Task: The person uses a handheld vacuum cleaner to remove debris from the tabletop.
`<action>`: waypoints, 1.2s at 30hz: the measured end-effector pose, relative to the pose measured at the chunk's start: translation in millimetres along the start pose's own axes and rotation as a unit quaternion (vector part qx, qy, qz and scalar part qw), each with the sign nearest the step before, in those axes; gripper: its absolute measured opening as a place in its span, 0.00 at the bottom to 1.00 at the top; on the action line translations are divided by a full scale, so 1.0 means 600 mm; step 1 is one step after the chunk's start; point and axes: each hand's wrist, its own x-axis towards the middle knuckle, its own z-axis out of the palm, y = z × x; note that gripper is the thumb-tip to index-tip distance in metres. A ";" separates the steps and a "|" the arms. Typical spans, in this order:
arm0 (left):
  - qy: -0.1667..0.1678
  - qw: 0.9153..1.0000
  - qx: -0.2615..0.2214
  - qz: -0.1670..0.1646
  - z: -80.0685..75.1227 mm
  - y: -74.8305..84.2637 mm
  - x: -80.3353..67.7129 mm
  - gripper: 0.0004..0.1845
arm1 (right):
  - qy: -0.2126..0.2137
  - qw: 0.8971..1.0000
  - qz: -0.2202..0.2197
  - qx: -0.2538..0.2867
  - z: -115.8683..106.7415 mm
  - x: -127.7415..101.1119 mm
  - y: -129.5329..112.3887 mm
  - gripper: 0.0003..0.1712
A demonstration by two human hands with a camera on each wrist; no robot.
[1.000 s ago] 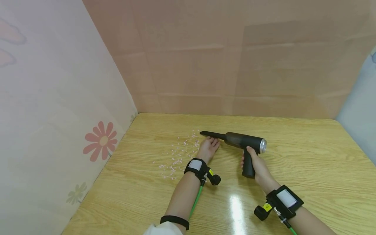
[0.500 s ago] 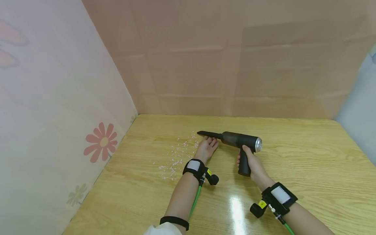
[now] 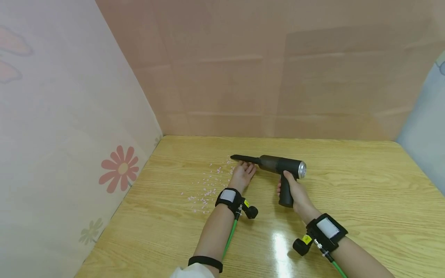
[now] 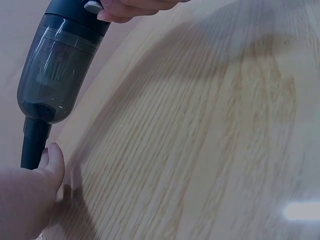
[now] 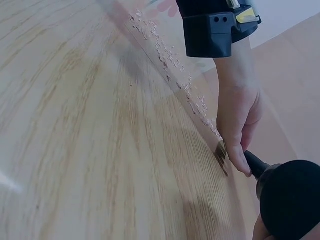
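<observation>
A black handheld vacuum cleaner with a smoky see-through dust cup and a long narrow nozzle is held above the table, nozzle to the left. My right hand grips its pistol handle, thumb near the silver end. My left hand is at the nozzle's underside, palm turned up and fingers loosely extended; in the right wrist view its fingertips meet the nozzle. Small pale pink scraps lie scattered left of the left hand, the nozzle tip over their far edge.
The wood-grain table spreads widely to the right. A brown papered wall closes off the back, and a pale wall with printed flowers stands at the left. Wrist cameras with green cables sit on both wrists.
The vacuum cleaner and my right hand have shifted left, carrying the nozzle tip further over the scraps. My left hand has drifted slightly left along with it.
</observation>
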 end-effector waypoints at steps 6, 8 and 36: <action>-0.002 1.000 0.000 0.002 0.000 0.005 -0.002 0.33 | -0.004 1.000 -0.001 -0.010 0.004 0.003 0.002 0.28; -0.003 1.000 0.002 0.002 0.000 0.007 -0.003 0.33 | -0.002 1.000 -0.002 -0.015 0.005 0.003 0.002 0.29; -0.005 0.999 -0.037 -0.002 0.014 -0.017 -0.015 0.34 | -0.027 0.999 -0.006 -0.016 -0.035 -0.010 0.000 0.23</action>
